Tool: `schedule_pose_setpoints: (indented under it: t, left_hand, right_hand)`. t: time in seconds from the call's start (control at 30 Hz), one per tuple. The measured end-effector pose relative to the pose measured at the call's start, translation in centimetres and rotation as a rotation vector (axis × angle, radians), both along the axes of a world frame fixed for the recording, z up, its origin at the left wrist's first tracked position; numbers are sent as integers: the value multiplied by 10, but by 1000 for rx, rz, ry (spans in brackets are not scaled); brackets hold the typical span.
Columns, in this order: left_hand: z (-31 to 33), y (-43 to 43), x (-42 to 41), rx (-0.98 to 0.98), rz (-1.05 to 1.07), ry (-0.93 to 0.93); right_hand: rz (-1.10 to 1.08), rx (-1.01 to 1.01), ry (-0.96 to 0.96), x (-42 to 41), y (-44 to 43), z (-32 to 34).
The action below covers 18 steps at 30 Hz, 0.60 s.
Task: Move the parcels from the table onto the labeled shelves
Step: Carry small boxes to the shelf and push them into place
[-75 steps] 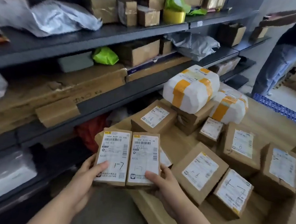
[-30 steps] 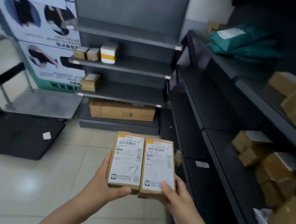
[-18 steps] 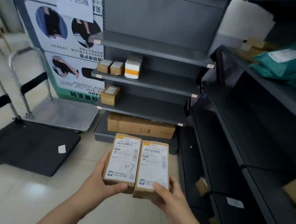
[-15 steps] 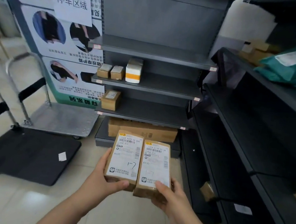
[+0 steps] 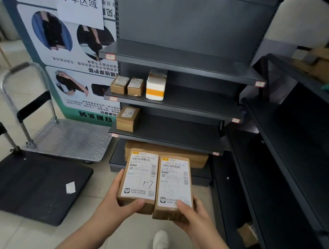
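Note:
Two small brown parcels with white labels marked 1-7 are held side by side at chest height. My left hand (image 5: 119, 204) grips the left parcel (image 5: 139, 180), thumb on its near edge. My right hand (image 5: 192, 216) grips the right parcel (image 5: 174, 186) the same way. Straight ahead stands a dark grey shelf unit (image 5: 177, 67) with small pink tags on its shelf edges. Its second shelf carries two small brown boxes (image 5: 127, 86) and a white parcel with orange tape (image 5: 156, 85). One brown box (image 5: 127, 118) sits on the third shelf.
A long flat carton (image 5: 166, 152) lies on the bottom shelf. Another dark shelving run (image 5: 298, 158) lines the right side, with boxes and a green bag on top. Two platform trolleys (image 5: 70, 139) stand on the tiled floor at left, before a poster wall.
I have turned away from the parcel table and walked toward the end shelf unit, which now looms nearer. Both hands still carry the same two parcels.

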<state>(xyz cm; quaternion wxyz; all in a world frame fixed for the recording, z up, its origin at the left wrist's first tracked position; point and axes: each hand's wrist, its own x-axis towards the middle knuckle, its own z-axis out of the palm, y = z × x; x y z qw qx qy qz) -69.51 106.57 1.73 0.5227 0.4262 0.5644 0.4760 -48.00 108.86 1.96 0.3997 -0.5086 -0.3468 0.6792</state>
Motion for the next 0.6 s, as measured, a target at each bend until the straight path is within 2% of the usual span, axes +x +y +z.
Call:
schedule_pose_setpoints:
  t: [0.3,0.6]
  left_hand:
    - [6,151,10,-44,89,79]
    - [1,312,56,-52,77,67]
  right_hand:
    - [36,14,41,6,159,-7]
    - [-10,45,23,51,317,-3]
